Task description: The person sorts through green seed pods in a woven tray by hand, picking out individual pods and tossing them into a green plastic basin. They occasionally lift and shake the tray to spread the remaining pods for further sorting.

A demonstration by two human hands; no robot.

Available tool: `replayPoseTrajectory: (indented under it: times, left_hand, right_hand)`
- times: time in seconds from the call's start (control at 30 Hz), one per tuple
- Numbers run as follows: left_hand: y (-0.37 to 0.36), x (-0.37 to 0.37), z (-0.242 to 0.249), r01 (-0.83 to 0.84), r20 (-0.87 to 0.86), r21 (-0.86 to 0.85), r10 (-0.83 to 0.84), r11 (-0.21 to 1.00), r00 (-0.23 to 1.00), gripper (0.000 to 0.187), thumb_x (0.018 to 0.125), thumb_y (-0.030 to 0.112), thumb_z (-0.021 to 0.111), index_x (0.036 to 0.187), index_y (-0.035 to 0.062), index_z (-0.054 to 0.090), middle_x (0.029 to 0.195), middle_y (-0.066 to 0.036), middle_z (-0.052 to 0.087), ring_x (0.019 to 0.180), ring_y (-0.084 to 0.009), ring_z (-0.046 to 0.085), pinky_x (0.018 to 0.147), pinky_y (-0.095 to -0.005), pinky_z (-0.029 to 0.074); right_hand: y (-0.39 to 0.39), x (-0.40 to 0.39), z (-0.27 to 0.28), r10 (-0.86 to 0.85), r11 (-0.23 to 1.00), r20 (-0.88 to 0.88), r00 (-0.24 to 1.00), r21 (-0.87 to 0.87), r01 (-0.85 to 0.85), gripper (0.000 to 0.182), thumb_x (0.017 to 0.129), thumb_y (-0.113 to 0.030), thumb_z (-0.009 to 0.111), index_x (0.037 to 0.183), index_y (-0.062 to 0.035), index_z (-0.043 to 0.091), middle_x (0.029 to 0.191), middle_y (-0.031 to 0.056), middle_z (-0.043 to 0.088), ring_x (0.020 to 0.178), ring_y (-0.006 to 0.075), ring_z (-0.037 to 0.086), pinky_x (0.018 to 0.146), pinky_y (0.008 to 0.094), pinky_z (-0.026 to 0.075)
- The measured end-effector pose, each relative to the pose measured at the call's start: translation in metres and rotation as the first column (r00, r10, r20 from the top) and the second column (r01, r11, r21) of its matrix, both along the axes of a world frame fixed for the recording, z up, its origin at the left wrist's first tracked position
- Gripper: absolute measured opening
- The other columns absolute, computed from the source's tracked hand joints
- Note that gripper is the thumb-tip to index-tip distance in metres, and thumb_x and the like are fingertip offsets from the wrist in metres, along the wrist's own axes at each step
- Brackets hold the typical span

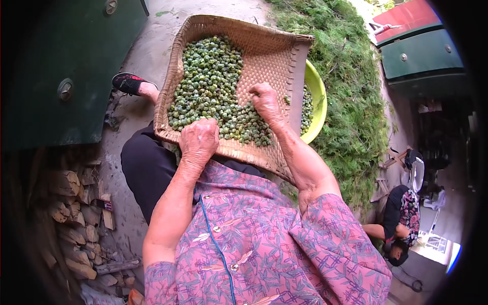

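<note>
A woven bamboo tray (277,56) rests on my lap, tilted, with a heap of small green round fruits (211,81) on its left and near side. My left hand (198,141) lies on the tray's near rim, fingers curled down among the fruits. My right hand (265,103) is flat on the tray's middle, fingers spread over the fruits at the heap's right edge. A yellow-green basin (317,96) with more of the same fruits sits under the tray's right corner.
A big pile of green leafy cuttings (351,86) lies to the right. Split firewood (76,218) is stacked at lower left by a dark green door (66,66). Another person (401,223) crouches at lower right. My foot in a black shoe (129,83) rests on the concrete ground.
</note>
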State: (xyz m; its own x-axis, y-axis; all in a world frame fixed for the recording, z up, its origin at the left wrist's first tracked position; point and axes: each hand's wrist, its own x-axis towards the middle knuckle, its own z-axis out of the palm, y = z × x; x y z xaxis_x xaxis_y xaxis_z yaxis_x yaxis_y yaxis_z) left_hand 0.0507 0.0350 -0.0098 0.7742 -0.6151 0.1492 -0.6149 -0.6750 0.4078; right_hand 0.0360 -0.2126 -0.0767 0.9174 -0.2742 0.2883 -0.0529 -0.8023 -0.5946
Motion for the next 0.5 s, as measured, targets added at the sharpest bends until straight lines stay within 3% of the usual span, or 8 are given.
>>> replayPoseTrajectory:
  times: [0.07, 0.13, 0.23, 0.37, 0.5]
  left_hand:
    - [0.000, 0.000, -0.001, 0.005, 0.003, -0.003, -0.005, 1.000, 1.000, 0.016, 0.079, 0.020, 0.063, 0.073, 0.0073, 0.057, 0.074, -0.011, 0.062, 0.071, -0.0301, 0.064, 0.063, -0.0421, 0.051]
    - [-0.001, 0.000, -0.001, 0.000, 0.002, 0.031, 0.000, 1.000, 1.000, 0.015, 0.079, 0.020, 0.063, 0.074, 0.0076, 0.057, 0.074, -0.011, 0.062, 0.072, -0.0297, 0.064, 0.063, -0.0421, 0.052]
    - [-0.003, -0.001, 0.003, 0.004, 0.036, 0.020, -0.005, 1.000, 0.999, 0.012, 0.079, 0.016, 0.060, 0.070, 0.0081, 0.058, 0.071, -0.010, 0.062, 0.070, -0.0273, 0.064, 0.062, -0.0403, 0.052]
    - [-0.003, -0.001, 0.001, 0.002, 0.045, 0.013, -0.003, 1.000, 0.999, 0.012, 0.079, 0.016, 0.060, 0.070, 0.0083, 0.058, 0.070, -0.010, 0.062, 0.069, -0.0273, 0.064, 0.061, -0.0404, 0.052]
    - [-0.001, -0.001, -0.001, 0.012, 0.044, 0.024, -0.013, 1.000, 0.999, 0.012, 0.079, 0.016, 0.060, 0.071, 0.0082, 0.058, 0.070, -0.010, 0.062, 0.070, -0.0273, 0.064, 0.062, -0.0406, 0.052]
  right_hand:
    - [-0.016, -0.015, 0.013, -0.201, 0.975, -0.013, 0.980, 0.095, 0.201, 0.020, 0.072, -0.001, 0.062, 0.090, -0.0060, 0.068, 0.091, 0.0142, 0.064, 0.087, 0.0286, 0.062, 0.080, 0.0359, 0.049]
    - [-0.034, -0.031, 0.028, -0.331, 0.944, 0.005, 0.944, 0.007, 0.331, 0.018, 0.074, -0.005, 0.064, 0.091, -0.0057, 0.068, 0.089, 0.0144, 0.063, 0.086, 0.0291, 0.062, 0.079, 0.0363, 0.049]
    - [-0.072, -0.048, 0.011, -0.347, 0.925, -0.061, 0.936, -0.185, 0.331, 0.021, 0.072, -0.006, 0.066, 0.092, -0.0058, 0.068, 0.088, 0.0149, 0.062, 0.088, 0.0305, 0.061, 0.080, 0.0377, 0.049]
    - [-0.076, -0.059, 0.000, -0.276, 0.942, -0.176, 0.945, -0.245, 0.230, 0.023, 0.069, -0.006, 0.066, 0.092, -0.0054, 0.067, 0.094, 0.0152, 0.061, 0.091, 0.0327, 0.059, 0.082, 0.0398, 0.048]
    - [-0.077, -0.061, -0.004, -0.285, 0.943, -0.169, 0.943, -0.227, 0.244, 0.022, 0.070, -0.007, 0.065, 0.092, -0.0050, 0.065, 0.092, 0.0159, 0.061, 0.091, 0.0332, 0.060, 0.082, 0.0402, 0.048]
